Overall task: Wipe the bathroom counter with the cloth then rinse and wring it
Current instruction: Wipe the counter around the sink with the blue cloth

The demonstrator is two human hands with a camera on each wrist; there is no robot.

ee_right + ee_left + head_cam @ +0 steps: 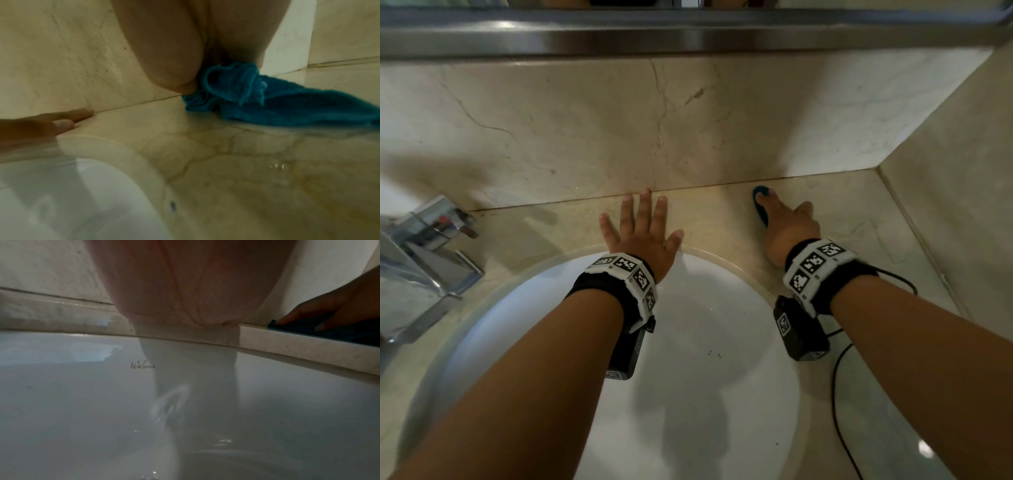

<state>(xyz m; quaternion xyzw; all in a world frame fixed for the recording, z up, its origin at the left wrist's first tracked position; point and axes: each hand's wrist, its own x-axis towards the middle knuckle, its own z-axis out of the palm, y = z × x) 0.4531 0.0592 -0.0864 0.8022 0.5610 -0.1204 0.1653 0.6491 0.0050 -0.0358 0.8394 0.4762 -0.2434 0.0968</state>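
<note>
A teal cloth (758, 205) (267, 105) lies bunched on the beige marble counter (715, 209), close to the back wall. My right hand (787, 219) (185, 48) sits on top of it, fingers curled over the cloth (329, 332) and thumb lying along it. Only the cloth's left edge shows from the head view. To the left, my left hand (643, 226) (195, 288) rests flat on the counter behind the white basin (705, 377), fingers straight and spread, their tips near the wall seam. It holds nothing.
A chrome faucet (424, 260) stands at the left of the basin. A side wall (945, 205) closes the counter on the right. A black cable (839, 394) hangs from my right wrist over the basin rim. The counter surface looks wet.
</note>
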